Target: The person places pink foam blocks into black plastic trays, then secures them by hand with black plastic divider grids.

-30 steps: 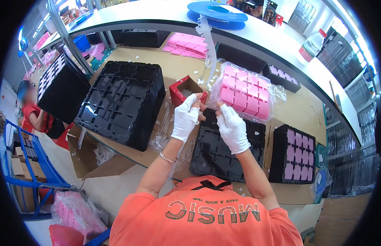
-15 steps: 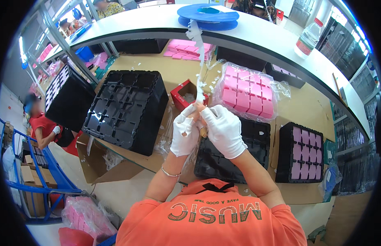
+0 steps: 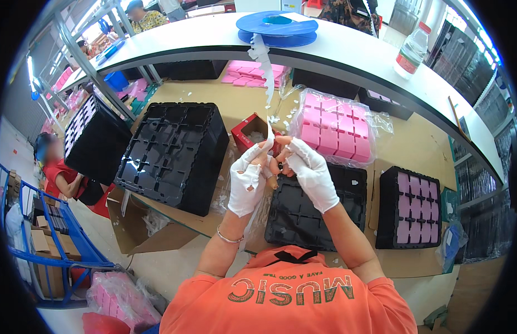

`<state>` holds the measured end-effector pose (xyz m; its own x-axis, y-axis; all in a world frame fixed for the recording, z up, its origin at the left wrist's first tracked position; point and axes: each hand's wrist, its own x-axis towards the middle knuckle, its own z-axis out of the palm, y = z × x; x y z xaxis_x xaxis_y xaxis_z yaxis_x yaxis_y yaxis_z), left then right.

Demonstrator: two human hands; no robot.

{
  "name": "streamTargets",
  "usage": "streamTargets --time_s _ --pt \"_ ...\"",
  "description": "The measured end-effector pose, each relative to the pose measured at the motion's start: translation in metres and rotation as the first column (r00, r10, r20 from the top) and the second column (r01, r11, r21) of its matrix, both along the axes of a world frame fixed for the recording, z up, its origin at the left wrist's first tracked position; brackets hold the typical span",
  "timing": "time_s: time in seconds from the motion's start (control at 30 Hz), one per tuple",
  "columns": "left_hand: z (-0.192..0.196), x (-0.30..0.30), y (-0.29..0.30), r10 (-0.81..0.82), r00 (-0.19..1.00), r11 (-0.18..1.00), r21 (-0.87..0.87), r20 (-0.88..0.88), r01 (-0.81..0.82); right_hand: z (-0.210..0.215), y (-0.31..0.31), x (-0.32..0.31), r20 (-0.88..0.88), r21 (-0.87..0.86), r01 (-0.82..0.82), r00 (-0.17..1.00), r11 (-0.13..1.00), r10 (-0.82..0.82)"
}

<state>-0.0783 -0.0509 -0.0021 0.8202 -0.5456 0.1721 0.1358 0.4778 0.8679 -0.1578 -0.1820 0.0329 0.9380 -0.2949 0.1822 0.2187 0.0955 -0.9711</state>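
Observation:
A white paper strip (image 3: 268, 83) hangs from the blue reel (image 3: 278, 38) on the shelf and runs down to my left hand (image 3: 248, 177). That hand is closed, its thumb and fingers pinching the strip's lower end. My right hand (image 3: 311, 177) is closed too, fingertips bent together close beside the left. A tiny dark piece (image 3: 280, 166) shows at the right fingertips, too small to name. Both hands wear white gloves with some fingertips bare. Behind them stands a small red open box (image 3: 248, 133) with whitish scraps inside. Below lies a black compartmented tray (image 3: 308, 214).
Black tray stacks stand at left (image 3: 172, 153) and far left (image 3: 97, 139). A plastic-wrapped pink foam block (image 3: 336, 125) sits behind my right hand; a black tray with pink pieces (image 3: 417, 209) is at right. A bottle (image 3: 412, 51) stands on the shelf (image 3: 347, 54). Another person (image 3: 69, 172) works at left.
My hands have moved slightly apart, and the right fingers have shifted off the strip's end. A small dark piece now shows between the hands. The strip hangs narrower above the left hand.

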Motion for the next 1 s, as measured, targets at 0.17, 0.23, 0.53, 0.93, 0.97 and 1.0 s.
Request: streamTargets --time_s 0.17,0.23,0.53,0.93,0.97,1.0 --pt "0.000 -0.001 0.001 0.002 0.997 1.000 0.027 -0.073 0.000 -0.008 -0.004 0.004 0.405 -0.681 0.405 0.902 0.609 -0.147" --pt "-0.003 -0.002 -0.001 0.048 0.995 0.999 -0.019 -0.085 -0.049 0.000 0.005 0.005 0.436 -0.756 0.421 0.895 0.502 -0.093" --pt "0.009 -0.002 0.009 0.058 0.997 0.989 0.133 0.051 -0.065 -0.018 0.003 0.012 0.290 -0.497 0.210 0.955 0.842 -0.067" --pt "0.010 -0.015 0.008 0.050 0.999 0.989 0.142 -0.012 -0.048 -0.001 -0.013 -0.049 0.012 0.400 -0.086 0.996 0.913 0.089" --pt "0.005 -0.008 0.010 0.050 0.998 0.983 0.176 0.045 -0.057 -0.004 -0.023 -0.064 -0.026 0.452 -0.055 0.997 0.890 0.075" --pt "0.001 -0.008 0.012 0.094 0.984 0.965 0.228 0.150 -0.127 -0.014 -0.035 -0.084 -0.072 0.429 -0.018 0.996 0.903 0.054"
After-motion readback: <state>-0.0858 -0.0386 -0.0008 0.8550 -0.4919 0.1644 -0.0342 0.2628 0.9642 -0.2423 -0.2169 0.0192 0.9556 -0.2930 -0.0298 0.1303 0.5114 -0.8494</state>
